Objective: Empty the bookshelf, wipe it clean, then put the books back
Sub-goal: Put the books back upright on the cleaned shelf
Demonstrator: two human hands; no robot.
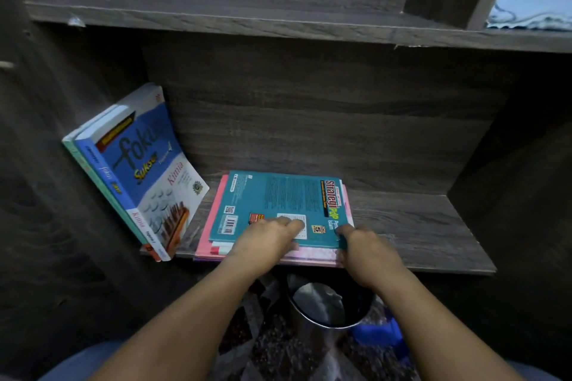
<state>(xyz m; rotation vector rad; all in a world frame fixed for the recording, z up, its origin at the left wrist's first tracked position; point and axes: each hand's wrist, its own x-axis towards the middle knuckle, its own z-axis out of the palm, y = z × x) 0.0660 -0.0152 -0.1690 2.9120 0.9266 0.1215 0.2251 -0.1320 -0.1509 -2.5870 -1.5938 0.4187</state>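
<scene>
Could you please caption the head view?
Left hand presses the teal paperback book atop a pink stack; right hand grips its corner.

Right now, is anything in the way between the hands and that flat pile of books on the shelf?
Nothing visible. The left hand rests on the teal top book, and the right hand grips the pile at its near right corner. The leaning books stand off to the left.
</scene>
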